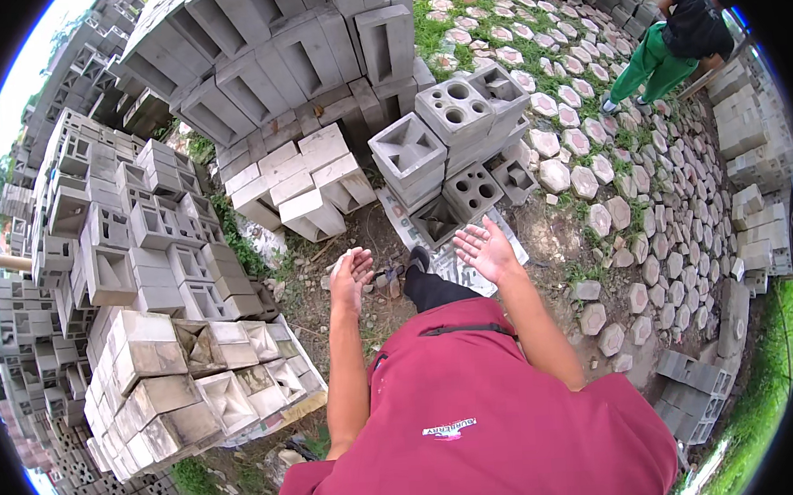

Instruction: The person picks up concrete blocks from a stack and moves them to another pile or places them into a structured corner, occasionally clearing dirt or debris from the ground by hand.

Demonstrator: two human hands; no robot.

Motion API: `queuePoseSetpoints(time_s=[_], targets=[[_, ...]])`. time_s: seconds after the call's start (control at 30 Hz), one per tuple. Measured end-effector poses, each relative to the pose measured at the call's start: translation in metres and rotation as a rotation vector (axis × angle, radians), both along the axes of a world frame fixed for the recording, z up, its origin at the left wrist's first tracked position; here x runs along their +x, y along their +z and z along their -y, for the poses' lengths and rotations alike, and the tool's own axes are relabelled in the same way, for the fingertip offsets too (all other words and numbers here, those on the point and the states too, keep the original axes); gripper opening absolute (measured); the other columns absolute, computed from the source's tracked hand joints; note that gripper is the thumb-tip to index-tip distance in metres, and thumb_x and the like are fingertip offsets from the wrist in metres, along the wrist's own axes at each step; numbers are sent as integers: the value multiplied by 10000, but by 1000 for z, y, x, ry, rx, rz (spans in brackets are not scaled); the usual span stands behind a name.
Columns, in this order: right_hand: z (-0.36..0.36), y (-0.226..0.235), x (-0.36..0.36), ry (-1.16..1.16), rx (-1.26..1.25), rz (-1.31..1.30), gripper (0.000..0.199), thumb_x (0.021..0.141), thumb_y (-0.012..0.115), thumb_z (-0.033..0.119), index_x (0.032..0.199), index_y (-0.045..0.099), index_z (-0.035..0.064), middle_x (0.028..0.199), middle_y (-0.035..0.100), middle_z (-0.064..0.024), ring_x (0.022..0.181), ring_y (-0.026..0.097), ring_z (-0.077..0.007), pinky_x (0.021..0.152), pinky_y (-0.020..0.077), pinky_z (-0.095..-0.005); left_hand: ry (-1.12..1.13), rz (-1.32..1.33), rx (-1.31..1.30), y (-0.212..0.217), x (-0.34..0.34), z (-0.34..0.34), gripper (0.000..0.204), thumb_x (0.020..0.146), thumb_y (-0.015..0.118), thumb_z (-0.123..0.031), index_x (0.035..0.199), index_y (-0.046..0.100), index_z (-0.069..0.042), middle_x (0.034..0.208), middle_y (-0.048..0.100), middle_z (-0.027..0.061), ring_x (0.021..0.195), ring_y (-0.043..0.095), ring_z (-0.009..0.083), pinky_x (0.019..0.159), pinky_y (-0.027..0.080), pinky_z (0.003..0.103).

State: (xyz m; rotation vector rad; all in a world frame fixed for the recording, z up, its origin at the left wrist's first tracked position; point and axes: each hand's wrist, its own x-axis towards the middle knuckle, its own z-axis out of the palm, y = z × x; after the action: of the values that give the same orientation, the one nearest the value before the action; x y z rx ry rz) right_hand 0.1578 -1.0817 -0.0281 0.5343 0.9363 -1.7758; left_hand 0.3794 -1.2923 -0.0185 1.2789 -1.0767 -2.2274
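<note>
We hold our left hand (351, 273) and right hand (488, 252) apart, fingers loosely extended, forearms stretched ahead of our maroon shirt (476, 396). Just beyond the right hand, grey hollow blocks (469, 147) stand stacked on a printed sheet (459, 271), round holes piercing an upper block (446, 106).

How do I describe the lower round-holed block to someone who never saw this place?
Find the small grey stack near the person's right hand. The block sits low there, just above that hand in view. Its top has round holes, unlike the hollow block to its left; the other such block stands higher.
</note>
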Motion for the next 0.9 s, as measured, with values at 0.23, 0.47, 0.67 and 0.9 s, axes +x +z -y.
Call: queuePoseSetpoints(time_s=[0.23,0.47,0.67,0.9], targets=[[115,-46,-68,33,182,-107,751,890,497,489,1398,223,9,1394,330,-229,1289,337,-331,1011,324,-489,-163,79,-75,-6,-76,84,380,929,468,-368,1124,541,-51,1080,621,90,1029,560,197,855,433,371],[205,-58,-118,14,378,-107,960,818,358,730,1463,-20,127,1509,50,-209,1403,73,-326,1046,143,-627,-249,106,-130,-23,-148,171,555,934,351,-531,1185,526,-68,1178,568,100,1132,484,204,930,356,419],[226,-92,-148,-291,433,80,1038,747,296,821,1460,-58,155,1530,-24,-132,1411,-23,-299,1021,76,-684,-585,372,-398,-86,-241,235,649,943,276,-549,1188,542,-10,1206,546,164,1194,446,274,984,325,403],[239,-171,-152,-527,496,193,1032,734,223,846,1469,35,146,1523,58,-157,1399,88,-332,1020,122,-674,-903,731,-356,-179,-389,360,896,889,168,-679,1302,425,73,1389,369,246,1331,303,308,1080,225,382]])
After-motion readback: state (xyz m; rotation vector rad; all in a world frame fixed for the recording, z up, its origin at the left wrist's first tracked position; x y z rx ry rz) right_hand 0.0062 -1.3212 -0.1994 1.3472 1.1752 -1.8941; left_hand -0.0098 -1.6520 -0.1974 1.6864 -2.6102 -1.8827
